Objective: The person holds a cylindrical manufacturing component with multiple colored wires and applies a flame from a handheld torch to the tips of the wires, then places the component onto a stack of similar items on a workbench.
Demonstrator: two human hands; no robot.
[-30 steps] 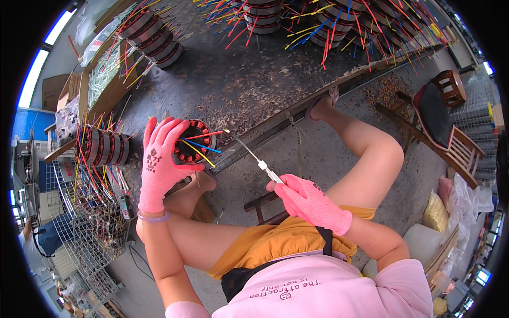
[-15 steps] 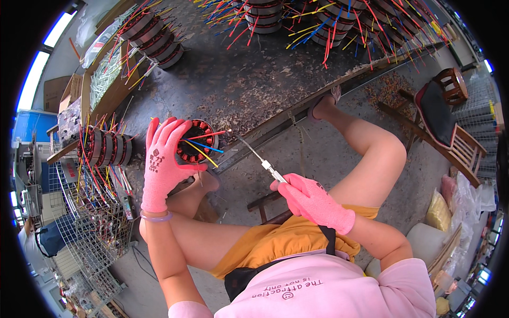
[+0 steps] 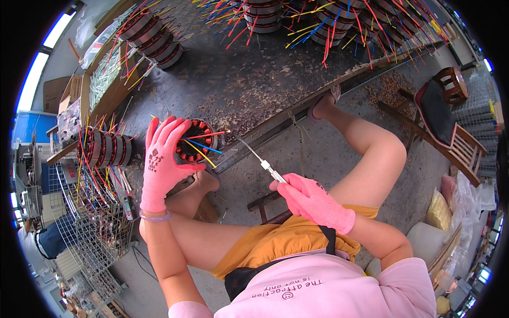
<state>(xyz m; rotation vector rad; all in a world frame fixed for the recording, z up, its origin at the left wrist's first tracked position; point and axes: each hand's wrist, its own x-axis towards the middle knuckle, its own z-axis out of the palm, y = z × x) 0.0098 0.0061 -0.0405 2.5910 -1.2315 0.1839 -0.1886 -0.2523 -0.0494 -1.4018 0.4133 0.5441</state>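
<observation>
My left hand (image 3: 161, 159), in a pink glove, is closed around a ring-shaped motor stator (image 3: 199, 130) near the workbench's edge. Its dark open centre faces me, ringed by red windings. Red leads (image 3: 214, 133), a blue lead (image 3: 205, 146) and a yellow lead (image 3: 200, 153) stick out of it. My pink-gloved right hand (image 3: 313, 204) grips a slim tool (image 3: 273, 172) with a white body and a long thin metal rod. The rod points at the stator, its end a short gap from the leads. My right palm hides the tool's back end.
Stacks of wired stators (image 3: 151, 40) stand on the dark, worn workbench (image 3: 238, 79), with more at the back and another row (image 3: 106, 148) at the left. A wooden box (image 3: 103, 87) holds white sleeves. A chair (image 3: 437, 116) stands at the right; wire racks (image 3: 95, 233) are at lower left.
Both hands keep nearly the same place and grip. The end of the thin rod has shifted very slightly toward me.
</observation>
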